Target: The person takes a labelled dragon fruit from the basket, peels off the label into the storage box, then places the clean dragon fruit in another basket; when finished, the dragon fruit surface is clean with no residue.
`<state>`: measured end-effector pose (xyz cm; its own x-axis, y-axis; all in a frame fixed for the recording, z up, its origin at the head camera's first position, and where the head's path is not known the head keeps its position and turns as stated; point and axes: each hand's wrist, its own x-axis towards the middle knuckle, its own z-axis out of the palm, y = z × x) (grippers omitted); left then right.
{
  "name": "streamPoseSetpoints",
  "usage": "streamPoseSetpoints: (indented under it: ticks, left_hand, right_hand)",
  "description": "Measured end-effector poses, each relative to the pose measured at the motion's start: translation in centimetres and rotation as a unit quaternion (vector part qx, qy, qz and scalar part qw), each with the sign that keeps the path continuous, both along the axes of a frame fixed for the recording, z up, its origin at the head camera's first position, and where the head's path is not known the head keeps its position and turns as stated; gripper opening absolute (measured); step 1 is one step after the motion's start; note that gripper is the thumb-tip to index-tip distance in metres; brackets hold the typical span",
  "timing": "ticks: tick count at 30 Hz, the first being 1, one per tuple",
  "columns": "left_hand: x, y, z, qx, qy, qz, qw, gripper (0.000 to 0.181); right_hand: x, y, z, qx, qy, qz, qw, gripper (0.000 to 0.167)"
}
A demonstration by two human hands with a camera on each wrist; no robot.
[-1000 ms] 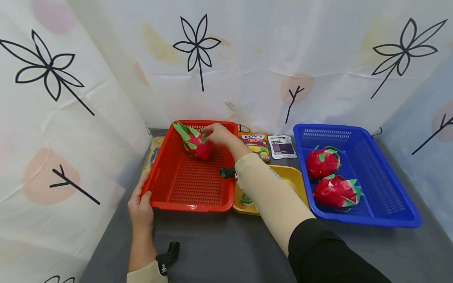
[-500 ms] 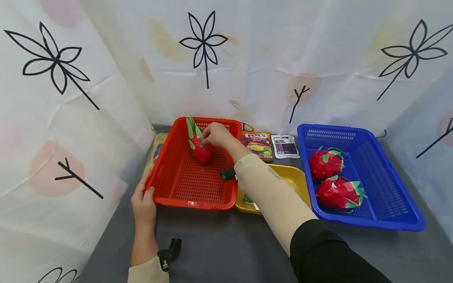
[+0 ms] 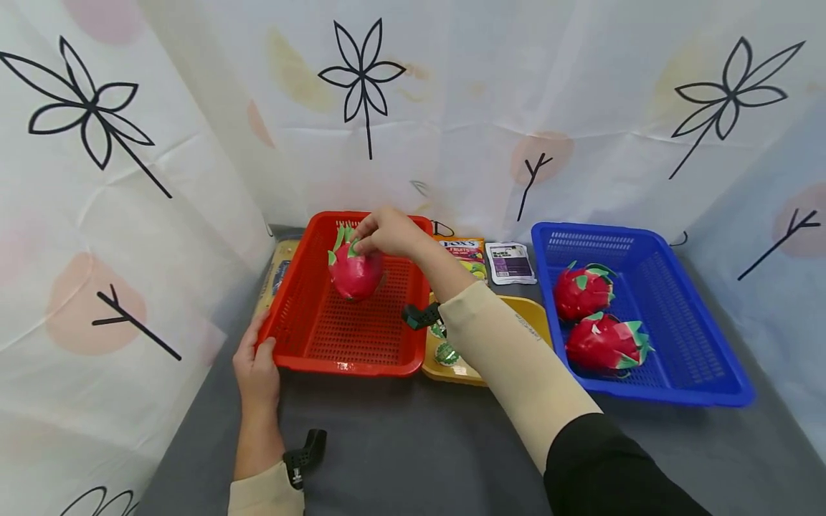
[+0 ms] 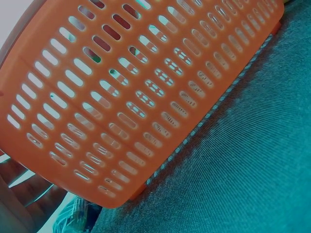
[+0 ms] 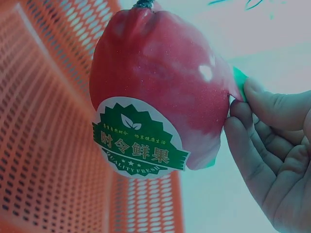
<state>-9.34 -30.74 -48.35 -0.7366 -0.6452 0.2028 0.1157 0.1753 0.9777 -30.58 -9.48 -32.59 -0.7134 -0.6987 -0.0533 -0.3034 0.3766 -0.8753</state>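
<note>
In the head view my right hand (image 3: 389,233) is over the back of the red basket (image 3: 351,365). It pinches a green-tipped scale of a dragon fruit (image 3: 355,276). In the right wrist view the dragon fruit (image 5: 160,63) shows a green and white sticker (image 5: 131,141) on its side. Thumb and forefinger hold its scale, apart from the sticker. My left hand (image 3: 257,365) grips the red basket at its front left corner, fingers on the outside; the left wrist view shows them partly behind the wall. Two more dragon fruits (image 3: 584,292) lie in the blue basket (image 3: 703,322).
Between the baskets stands a yellow tray (image 3: 529,315) with green-labelled items (image 3: 447,353), partly hidden by my right forearm. Behind it lie a Fox's Fruits bag (image 3: 466,251) and a white pouch (image 3: 510,263). A yellowish package (image 3: 279,276) lies left of the red basket.
The dragon fruit has turned from lying slanted to leafy end up at the back, and its body now faces forward. My right hand stays on it; my left hand keeps its place on the basket.
</note>
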Motion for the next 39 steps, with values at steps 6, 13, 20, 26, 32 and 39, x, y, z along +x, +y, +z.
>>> streamPoseSetpoints:
  ticks: [6, 13, 20, 26, 32, 39]
  left_hand:
    - [-0.1, 0.1, 0.2, 0.007, -0.006, -0.001, 1.0000, 0.048]
    - [0.2, 0.3, 0.1, 0.026, -0.020, 0.000, 0.9995, 0.048]
    - [0.2, 0.3, 0.1, 0.022, -0.017, -0.004, 0.9996, 0.047]
    - [0.2, 0.1, 0.2, 0.018, -0.012, -0.002, 0.9998, 0.047]
    - [0.1, -0.1, 0.2, 0.029, 0.003, 0.002, 0.9996, 0.048]
    - [-0.2, -0.1, -0.1, 0.031, 0.002, 0.004, 0.9995, 0.048]
  right_hand:
    - [2.9, 2.4, 2.2, -0.047, -0.003, -0.032, 0.9984, 0.016]
    - [6.7, 6.8, 4.0, -0.158, -0.023, -0.073, 0.9845, 0.016]
    - [11.1, 12.1, 4.8, -0.206, -0.039, -0.139, 0.9680, 0.022]
    - [15.0, 16.8, 3.8, -0.217, -0.031, -0.193, 0.9563, 0.025]
    - [18.7, 20.7, 2.5, -0.213, -0.019, -0.219, 0.9521, 0.024]
    - [22.8, 24.2, 0.6, -0.211, -0.010, -0.232, 0.9496, 0.017]
